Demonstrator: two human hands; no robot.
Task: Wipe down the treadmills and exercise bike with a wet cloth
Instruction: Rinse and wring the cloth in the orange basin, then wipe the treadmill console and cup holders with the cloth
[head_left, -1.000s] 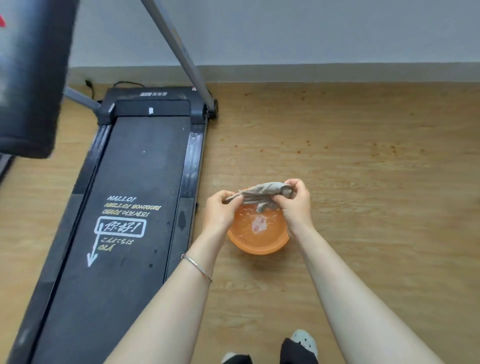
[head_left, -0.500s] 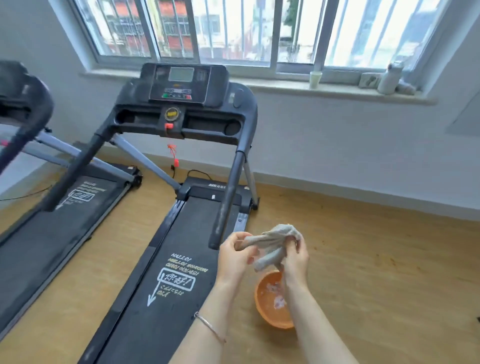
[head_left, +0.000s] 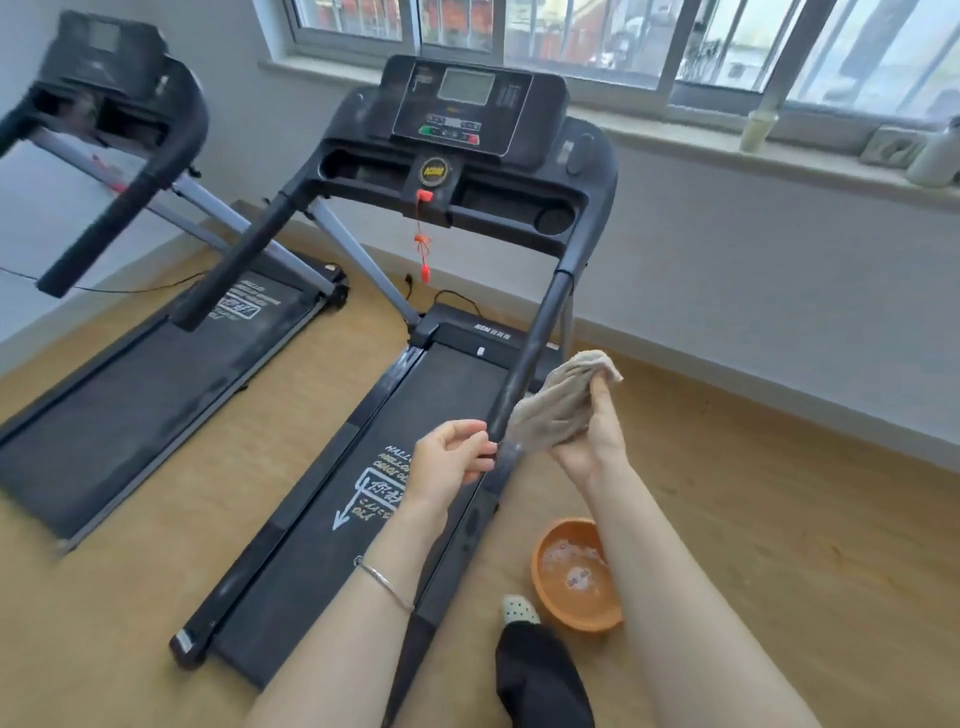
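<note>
Wooden floor (head_left: 779, 493) spreads out to the right of the right hand (head_left: 589, 441), as far as the white wall (head_left: 779, 312) under the window sill (head_left: 675, 140). Hard against that hand's left side runs the near treadmill's (head_left: 426, 410) right handrail (head_left: 540, 343), a black bar slanting down from the console (head_left: 467, 104) and ending between the two hands. The left hand (head_left: 449, 462) sits just across the rail's end, over the belt. Its fingers are curled, with thumb and fingertips drawn close to the rail tip, but I cannot tell whether they pinch anything. Below the right forearm an orange basin (head_left: 587, 621) of water stands on the floor, just beside the treadmill's side edge and a foot in a white shoe (head_left: 519, 610). Well to the left of the left hand, past a strip of floor, lies a second treadmill (head_left: 130, 405) — blurred in this view.

The cloth (head_left: 556, 410) is grey-beige and bunched, gripped in the right hand with fingers and thumb wrapped round it. It puffs out above the fist and trails down-left — its lower edge seems to touch the handrail near the tip.
</note>
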